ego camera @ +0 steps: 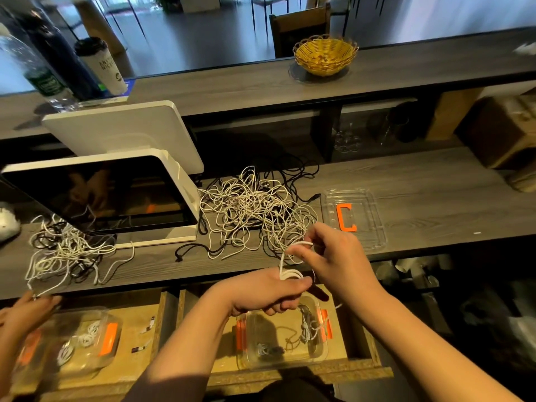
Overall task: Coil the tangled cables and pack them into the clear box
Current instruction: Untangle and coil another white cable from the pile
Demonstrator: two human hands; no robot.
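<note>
A: Hands at the front edge of a grey wood-grain counter (406,184). What is each doing?

B: The left hand (269,291) is curled round a small coil of thin white cable (290,275), thumb pressed over the loops. The right hand (333,256) pinches a loop of the same cable just above it, fingers bent round the strand.

A: And the remaining cables?

B: A tangled heap of white and black cords (255,210) lies mid-counter, just behind the hands, with strands reaching the front edge. A second, smaller tangle of white and black cords (63,250) sits toward the counter's left end, before a white-framed tilted screen (116,195).

A: The box?

B: A clear plastic box with orange clips (278,340) stands in a wooden drawer (362,358) below the counter's front edge, under the left hand; a few coiled cables lie inside. A clear plastic lid bearing an orange clip (353,219) rests on the counter, right of the heap.

A: Anyone else?

B: Another person's hand (26,311) shows at the lower left, touching the smaller tangle's white strands, above a second clear box (69,343).
</note>
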